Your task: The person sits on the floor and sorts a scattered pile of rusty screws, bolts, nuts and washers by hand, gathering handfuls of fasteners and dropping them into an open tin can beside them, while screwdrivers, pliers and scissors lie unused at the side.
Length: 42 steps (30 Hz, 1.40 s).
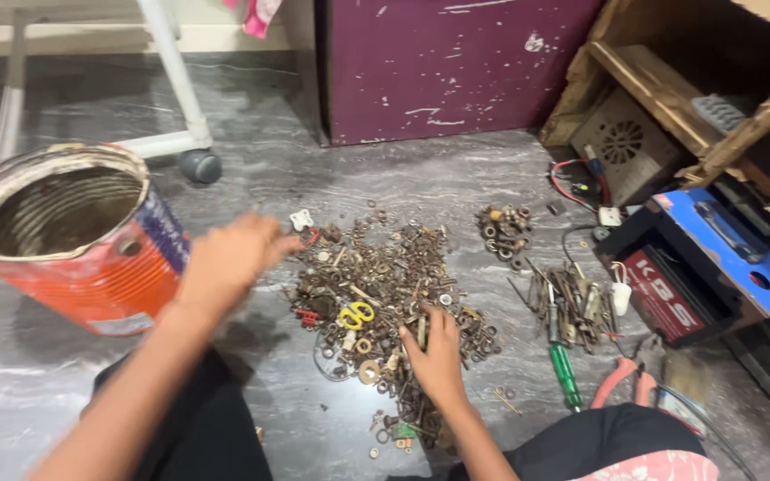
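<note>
Left hand (225,260) blurred, grip unclear, can (73,236) just behind its fingers. Right hand (438,352) fingers pinching into scrap pile (385,285); screwdriver (563,365) off right.

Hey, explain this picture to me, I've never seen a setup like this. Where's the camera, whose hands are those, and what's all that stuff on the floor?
The single picture comes from a camera worn on a person's head, looking down at their own bare hands. They sit on a grey marbled floor. The left hand, blurred, hovers between an empty orange tin can and a heap of rusty nuts, bolts and washers. The right hand rests in that heap, fingers among the pieces; whether it grips one is unclear. Nearby lie a smaller pile of nuts, a green-handled screwdriver and red-handled pliers.
</note>
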Available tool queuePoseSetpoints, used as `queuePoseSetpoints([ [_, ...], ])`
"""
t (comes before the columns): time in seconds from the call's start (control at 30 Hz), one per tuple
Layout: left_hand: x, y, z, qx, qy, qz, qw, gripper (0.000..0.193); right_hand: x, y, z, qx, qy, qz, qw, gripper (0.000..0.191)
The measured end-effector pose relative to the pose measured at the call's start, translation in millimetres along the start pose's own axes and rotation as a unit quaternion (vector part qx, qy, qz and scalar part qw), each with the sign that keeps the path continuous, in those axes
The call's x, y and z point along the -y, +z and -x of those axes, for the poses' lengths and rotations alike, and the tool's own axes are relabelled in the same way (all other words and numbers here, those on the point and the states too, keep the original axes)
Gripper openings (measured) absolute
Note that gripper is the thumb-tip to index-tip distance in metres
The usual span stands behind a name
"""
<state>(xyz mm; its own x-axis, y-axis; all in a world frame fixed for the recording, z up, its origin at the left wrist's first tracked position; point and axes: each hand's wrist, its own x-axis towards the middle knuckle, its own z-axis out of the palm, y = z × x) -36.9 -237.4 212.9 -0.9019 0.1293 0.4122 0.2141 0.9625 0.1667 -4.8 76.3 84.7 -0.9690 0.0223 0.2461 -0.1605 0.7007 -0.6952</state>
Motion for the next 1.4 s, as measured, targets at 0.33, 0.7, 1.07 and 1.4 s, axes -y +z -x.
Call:
queuePoseSetpoints([
  [0.33, 123.6, -112.1, -15.0, -0.134, -0.145, -0.050, 0.979, 0.049, -8.4, 14.6, 14.2, 0.006, -0.080, 0.109, 0.991, 0.054],
  [0.7, 77.9, -88.1, 8.7, -0.226, -0.151, -0.020, 0.962, 0.032, -8.4, 11.1, 15.7, 0.020, -0.075, 0.123, 0.989, 0.051],
  [1.07, -90.7, 67.0, 23.9, 0.077, -0.116, 0.247, 0.959, 0.071, -13.0, -16.5, -5.0, 0.065, 0.016, 0.072, 0.995, 0.020],
  [1.4, -95.6, 120.6, 64.2, 0.163, -0.051, 0.138, 0.975, 0.044, -0.5, -44.6, -19.3, -0.022, 0.001, 0.011, 1.000, 0.039],
])
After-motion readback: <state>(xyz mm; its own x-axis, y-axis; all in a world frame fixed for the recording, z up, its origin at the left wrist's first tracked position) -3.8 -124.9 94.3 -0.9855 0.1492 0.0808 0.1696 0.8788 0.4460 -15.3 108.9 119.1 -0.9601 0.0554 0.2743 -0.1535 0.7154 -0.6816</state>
